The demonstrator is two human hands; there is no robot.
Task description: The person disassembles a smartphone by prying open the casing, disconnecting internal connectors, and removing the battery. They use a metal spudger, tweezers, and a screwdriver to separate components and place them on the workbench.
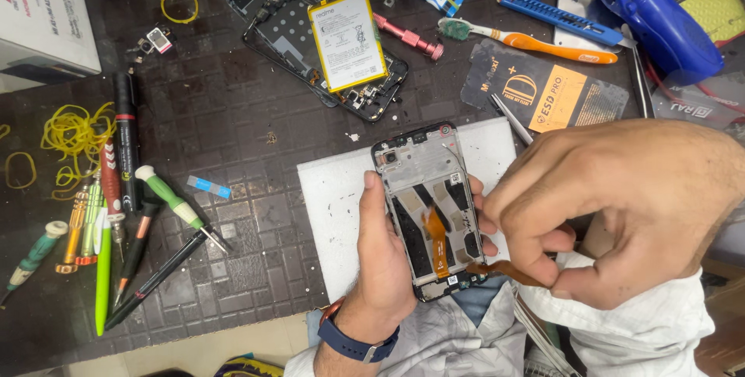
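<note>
My left hand [382, 257] grips an opened phone frame [425, 191] from its left side, fingertips curling round the right edge, holding it over a white pad [334, 206]. An orange flex cable [436, 241] runs down the middle of the frame. My right hand [621, 206] pinches the cable's lower brown end [508, 270] between thumb and forefinger at the frame's bottom right. A pair of metal tweezers [512, 119] pokes out from behind the right hand.
A second phone shell with a white-and-yellow battery [347, 37] lies at the back. Screwdrivers and pens [124, 214] and yellow rubber bands [74, 135] lie left. A toothbrush [535, 39], blue cutter [559, 16], blue tool [660, 24] and orange-black card [555, 94] sit right.
</note>
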